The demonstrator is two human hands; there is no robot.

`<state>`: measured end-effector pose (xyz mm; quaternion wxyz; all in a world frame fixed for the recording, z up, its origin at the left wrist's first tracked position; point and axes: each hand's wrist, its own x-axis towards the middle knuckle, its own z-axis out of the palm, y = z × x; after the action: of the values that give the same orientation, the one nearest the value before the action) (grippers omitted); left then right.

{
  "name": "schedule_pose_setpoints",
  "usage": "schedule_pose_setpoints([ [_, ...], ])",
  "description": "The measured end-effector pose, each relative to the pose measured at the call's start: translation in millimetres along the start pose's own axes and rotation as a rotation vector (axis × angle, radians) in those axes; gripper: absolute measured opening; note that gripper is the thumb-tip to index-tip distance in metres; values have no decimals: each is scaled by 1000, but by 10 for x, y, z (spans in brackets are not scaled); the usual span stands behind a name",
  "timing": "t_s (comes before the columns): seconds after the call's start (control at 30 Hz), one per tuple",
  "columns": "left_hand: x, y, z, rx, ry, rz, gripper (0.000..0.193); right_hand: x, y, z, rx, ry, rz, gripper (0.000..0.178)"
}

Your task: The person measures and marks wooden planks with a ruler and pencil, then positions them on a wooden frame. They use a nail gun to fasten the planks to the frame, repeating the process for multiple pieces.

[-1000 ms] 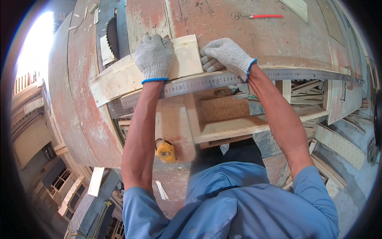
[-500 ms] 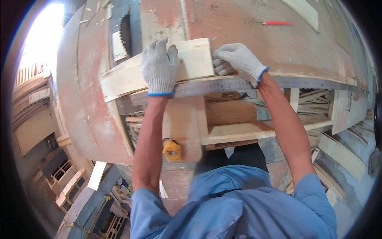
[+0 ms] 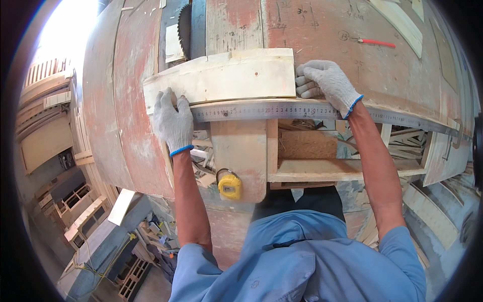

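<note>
A pale wooden board (image 3: 236,75) lies across the bench top, its near edge along a long metal ruler (image 3: 241,110) at the bench's front edge. My gloved left hand (image 3: 173,121) grips the board's near left corner, fingers on top, and covers the ruler's left end. Just beyond the board's right end is my gloved right hand (image 3: 327,85), its fingers curled in and its wrist over the ruler. Whatever those curled fingers hold, if anything, is hidden.
A toothed saw blade (image 3: 184,32) stands up through the bench behind the board. A red pencil (image 3: 377,43) lies at the far right. Below the front edge are a yellow tape measure (image 3: 230,186) and an open compartment (image 3: 307,143) with wood scraps.
My left hand has slid from the board's middle to its near left corner. The board now sits straighter along the ruler. My right hand stays by its right end; the view has shifted.
</note>
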<state>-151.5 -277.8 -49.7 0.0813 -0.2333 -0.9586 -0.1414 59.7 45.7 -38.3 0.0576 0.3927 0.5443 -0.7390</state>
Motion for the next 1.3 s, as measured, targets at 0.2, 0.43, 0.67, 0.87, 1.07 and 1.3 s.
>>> schedule_pose_setpoints([
  [0.2,19,10,29,-103,-18,-85,46,-45,-81,47,-1,14,15,28],
  [0.43,14,-15,22,-140,-28,-95,44,1,-18,25,8,1,4,28],
  [0.67,-39,283,-158,-139,98,89,38,19,35,-6,-7,42,-52,25],
  [0.87,-287,1092,-326,-402,-156,450,31,0,162,234,-644,425,-750,28],
  [1.07,-366,1120,55,-414,-70,526,22,-184,96,481,-1219,302,-992,48],
  [1.3,-424,1171,106,-415,-6,508,19,-306,210,436,-1441,201,-1109,70],
])
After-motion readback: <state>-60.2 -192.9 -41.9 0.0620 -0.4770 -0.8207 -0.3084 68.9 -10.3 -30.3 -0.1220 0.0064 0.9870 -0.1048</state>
